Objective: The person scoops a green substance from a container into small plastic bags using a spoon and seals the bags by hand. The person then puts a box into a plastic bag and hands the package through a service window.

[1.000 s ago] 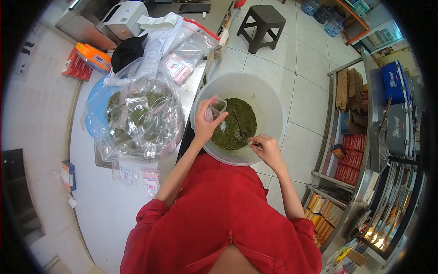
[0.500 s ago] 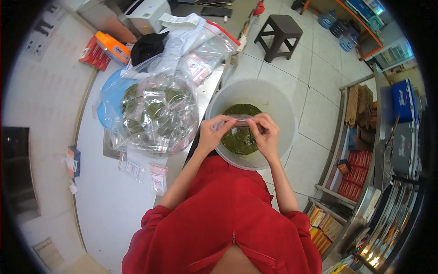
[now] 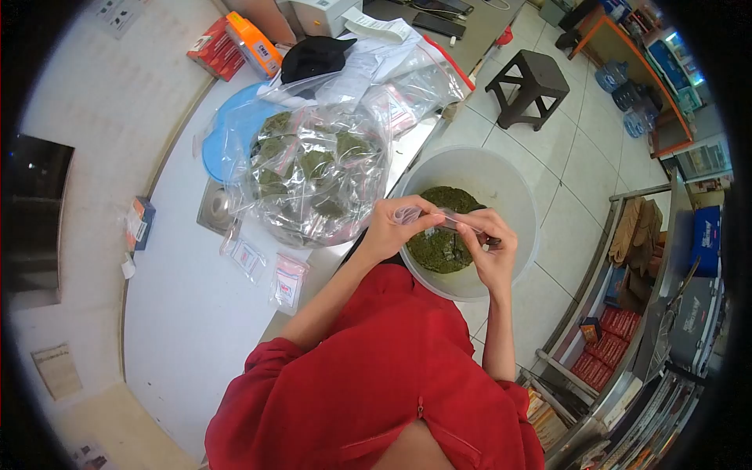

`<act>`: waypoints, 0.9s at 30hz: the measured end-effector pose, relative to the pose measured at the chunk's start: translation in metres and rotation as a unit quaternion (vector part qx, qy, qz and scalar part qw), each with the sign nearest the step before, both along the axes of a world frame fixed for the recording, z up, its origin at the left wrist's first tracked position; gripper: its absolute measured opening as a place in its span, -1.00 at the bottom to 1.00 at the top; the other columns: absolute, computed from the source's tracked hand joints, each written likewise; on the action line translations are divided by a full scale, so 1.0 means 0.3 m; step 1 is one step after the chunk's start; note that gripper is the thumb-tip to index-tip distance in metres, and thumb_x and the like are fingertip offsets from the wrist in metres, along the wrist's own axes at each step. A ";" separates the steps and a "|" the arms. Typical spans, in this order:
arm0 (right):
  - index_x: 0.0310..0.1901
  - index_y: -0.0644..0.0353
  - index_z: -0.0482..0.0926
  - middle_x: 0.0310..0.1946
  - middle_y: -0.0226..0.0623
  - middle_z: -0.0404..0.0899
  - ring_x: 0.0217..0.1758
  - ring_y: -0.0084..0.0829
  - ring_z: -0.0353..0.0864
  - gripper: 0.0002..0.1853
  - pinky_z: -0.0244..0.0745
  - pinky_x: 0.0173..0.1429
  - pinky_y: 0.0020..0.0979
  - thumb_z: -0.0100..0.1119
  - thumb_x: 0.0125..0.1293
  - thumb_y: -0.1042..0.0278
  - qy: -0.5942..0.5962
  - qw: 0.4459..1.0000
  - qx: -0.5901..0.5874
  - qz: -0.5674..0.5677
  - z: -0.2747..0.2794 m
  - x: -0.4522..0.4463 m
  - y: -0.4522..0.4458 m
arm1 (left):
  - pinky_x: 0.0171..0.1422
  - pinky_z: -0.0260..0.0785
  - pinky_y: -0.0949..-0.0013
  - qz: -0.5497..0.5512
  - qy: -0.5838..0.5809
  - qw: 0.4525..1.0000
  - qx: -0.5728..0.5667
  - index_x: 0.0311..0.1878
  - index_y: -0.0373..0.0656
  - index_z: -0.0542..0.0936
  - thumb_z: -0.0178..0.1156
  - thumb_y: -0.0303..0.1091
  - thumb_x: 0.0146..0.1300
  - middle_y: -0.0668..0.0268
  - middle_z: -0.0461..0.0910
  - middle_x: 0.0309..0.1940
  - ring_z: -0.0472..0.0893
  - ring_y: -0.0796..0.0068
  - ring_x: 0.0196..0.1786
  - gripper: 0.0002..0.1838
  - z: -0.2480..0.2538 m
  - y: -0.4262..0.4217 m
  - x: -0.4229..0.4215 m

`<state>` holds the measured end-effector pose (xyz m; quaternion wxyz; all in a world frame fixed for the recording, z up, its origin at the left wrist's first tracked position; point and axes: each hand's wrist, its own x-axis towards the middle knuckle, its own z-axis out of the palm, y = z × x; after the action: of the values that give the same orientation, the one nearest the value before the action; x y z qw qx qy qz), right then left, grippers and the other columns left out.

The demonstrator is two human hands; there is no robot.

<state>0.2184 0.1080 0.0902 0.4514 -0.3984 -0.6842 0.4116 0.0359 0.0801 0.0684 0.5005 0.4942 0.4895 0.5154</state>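
Above a whitish round tub (image 3: 513, 251), my left hand (image 3: 398, 227) pinches one end of a small clear plastic bag (image 3: 448, 217). The fingers of my right hand (image 3: 491, 244) close on the bag's other end, and a dark spoon handle seems to stick out from that hand. Under both hands, chopped green material (image 3: 439, 249) covers the tub's bottom. To the left, a large clear bag (image 3: 313, 180) holds several small bags of green material. A blue round tray (image 3: 223, 141) lies partly under it.
Small labelled packets (image 3: 288, 282) lie on the white table (image 3: 188, 313). A black cap (image 3: 313, 59) and an orange box (image 3: 252, 45) sit at its far end. A brown stool (image 3: 533, 82) stands on the tiled floor; a shelf with red boxes (image 3: 607, 348) is at right.
My right hand has come up from the green material to the small bag, which both hands now stretch between them. The view has turned, shifting the tub and table rightward.
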 end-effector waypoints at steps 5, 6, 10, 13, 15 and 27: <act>-0.35 0.25 0.66 -0.46 -0.35 0.57 -0.45 -0.59 0.44 -0.89 0.20 -0.48 -0.58 0.30 0.03 0.61 -0.003 1.000 0.028 0.011 -0.001 -0.008 -0.019 | -0.19 0.39 0.52 -0.039 0.040 0.997 0.043 -0.34 -0.28 0.63 0.27 -0.47 0.11 0.33 0.64 -0.42 0.56 0.63 -0.33 -0.91 0.051 -0.014 -0.016; -0.37 0.25 0.65 -0.46 -0.36 0.57 -0.44 -0.59 0.45 -0.89 0.20 -0.49 -0.58 0.31 0.01 0.62 -0.012 0.999 0.047 0.006 0.007 -0.011 -0.026 | -0.22 0.39 0.52 -0.061 0.090 0.992 0.067 -0.35 -0.27 0.62 0.27 -0.46 0.09 0.33 0.64 -0.44 0.56 0.63 -0.35 -0.91 0.066 -0.018 -0.018; -0.39 0.25 0.65 -0.47 -0.36 0.57 -0.46 -0.61 0.44 -0.89 0.18 -0.51 -0.60 0.31 0.00 0.63 -0.002 0.998 0.056 0.031 0.037 -0.028 -0.029 | -0.28 0.39 0.47 -0.038 0.140 0.982 0.118 -0.35 -0.23 0.60 0.26 -0.42 0.05 0.29 0.61 -0.45 0.57 0.45 -0.41 -0.89 0.099 -0.040 -0.011; -0.38 0.25 0.65 -0.46 -0.36 0.58 -0.48 -0.62 0.43 -0.89 0.16 -0.53 -0.62 0.31 0.01 0.62 -0.047 0.996 0.064 0.033 0.047 -0.019 -0.034 | -0.28 0.39 0.45 -0.004 0.166 0.974 0.152 -0.35 -0.22 0.60 0.26 -0.41 0.06 0.28 0.59 -0.44 0.57 0.39 -0.42 -0.89 0.104 -0.047 -0.014; -0.38 0.26 0.65 -0.46 -0.34 0.59 -0.50 -0.63 0.42 -0.90 0.16 -0.54 -0.63 0.31 0.01 0.61 -0.068 0.996 0.060 0.024 0.051 -0.009 -0.031 | -0.29 0.39 0.42 -0.006 0.167 0.974 0.152 -0.35 -0.21 0.60 0.25 -0.40 0.07 0.26 0.59 -0.43 0.57 0.32 -0.40 -0.89 0.110 -0.052 -0.020; -0.45 0.26 0.62 -0.52 -0.36 0.53 -0.53 -0.60 0.38 -0.89 0.12 -0.54 -0.58 0.37 -0.05 0.59 -0.130 0.981 0.135 0.057 0.059 0.009 -0.028 | -0.43 0.36 0.30 0.021 0.289 0.944 0.160 -0.43 -0.07 0.59 0.29 -0.24 0.07 0.35 0.60 -0.50 0.55 0.28 -0.51 -0.86 0.095 -0.096 -0.064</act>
<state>0.2210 0.0996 0.1078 0.3836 -0.3444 -0.8080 0.2851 0.0167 0.0514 0.0968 0.2409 0.6854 0.5343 0.4322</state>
